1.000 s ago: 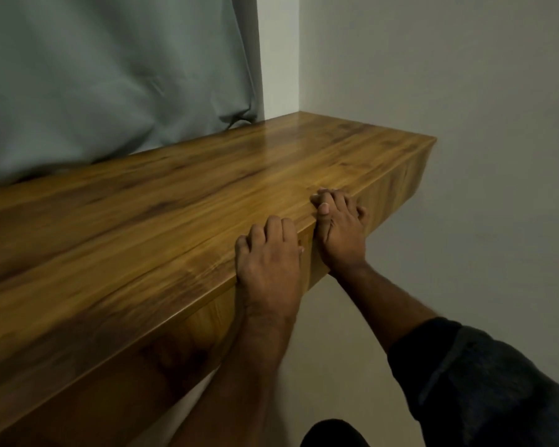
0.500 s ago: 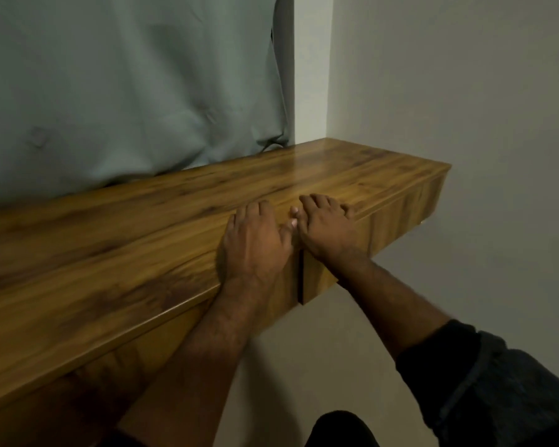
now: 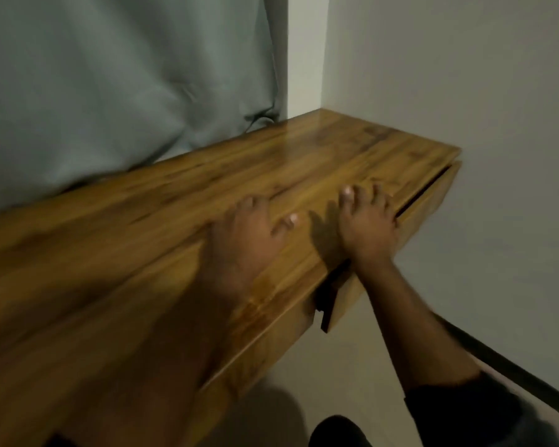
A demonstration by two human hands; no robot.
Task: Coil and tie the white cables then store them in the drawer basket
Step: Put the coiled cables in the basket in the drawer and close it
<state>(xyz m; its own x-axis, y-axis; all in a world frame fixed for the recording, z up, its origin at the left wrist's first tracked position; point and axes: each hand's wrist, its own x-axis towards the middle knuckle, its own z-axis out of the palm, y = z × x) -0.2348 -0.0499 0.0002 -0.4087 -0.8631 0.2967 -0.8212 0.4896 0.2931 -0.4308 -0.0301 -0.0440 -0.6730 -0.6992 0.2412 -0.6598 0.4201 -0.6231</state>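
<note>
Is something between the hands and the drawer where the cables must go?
Nothing visible. The right hand already rests on the slightly open wooden drawer, and the left hand lies beside it on the wooden countertop.

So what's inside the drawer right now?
Can't tell. The drawer is only cracked open, showing a dark gap under the desktop. The right hand rests over its edge; no cables or basket show.

no readable text, labels or signs
</note>
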